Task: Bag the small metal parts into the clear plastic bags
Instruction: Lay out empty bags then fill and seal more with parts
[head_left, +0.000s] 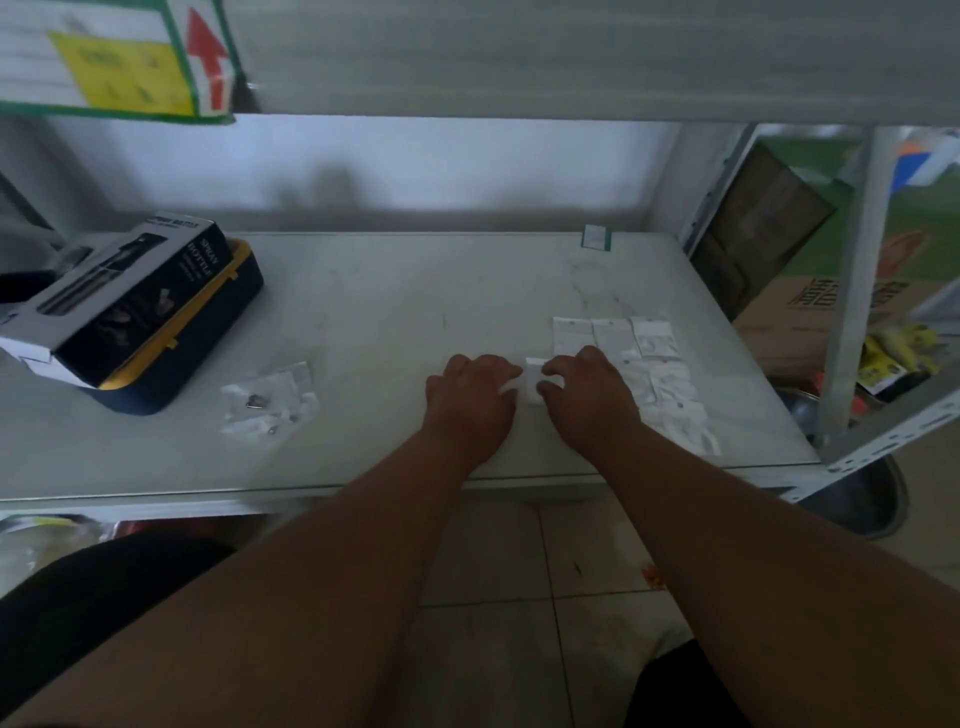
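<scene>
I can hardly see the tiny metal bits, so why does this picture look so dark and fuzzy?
Head view: dim light, the brightest patch on the back wall; soft blur hides detail, so the metal parts on the left show only as small grey specks; the wide lens bends the table edge; both hands, left hand and right hand, pinch a small bag, its contents unreadable.

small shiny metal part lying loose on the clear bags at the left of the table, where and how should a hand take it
Probably a fingertip grip across the short sides of the small shiny metal part, coming straight down from above. It lies low and flat on the crumpled clear plastic bags, so a sideways approach would likely drag the plastic along. Its exact shape is too blurred to tell.
</scene>
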